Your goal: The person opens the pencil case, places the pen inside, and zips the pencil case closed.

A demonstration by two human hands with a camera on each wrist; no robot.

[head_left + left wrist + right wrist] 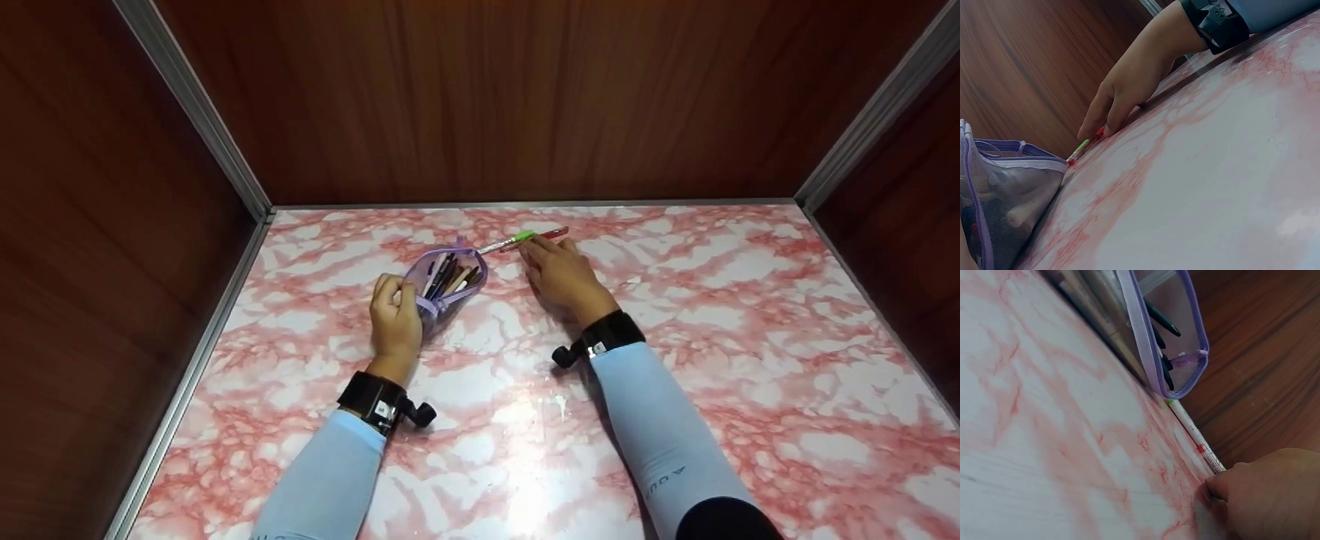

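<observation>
In the head view a purple mesh pencil pouch (pixel 440 305) lies open on the table, with several pens and pencils (pixel 454 277) inside. My left hand (pixel 395 315) grips the pouch's near left side; its fingers are mostly out of the left wrist view. To the right of the pouch, my right hand (pixel 564 277) reaches down to two pens on the tabletop. One is a white pen with a green part (pixel 523 236); the other is a red pen (pixel 555 233). Thumb and finger of the right hand (pixel 1129 84) pinch the red pen in the left wrist view.
The table (pixel 480 450) has a red and white marbled top. Dark wood panels (pixel 480 97) close it in at the back and both sides, with metal edging (pixel 195 112) at the corners. Each wrist wears a black camera band (pixel 611 334).
</observation>
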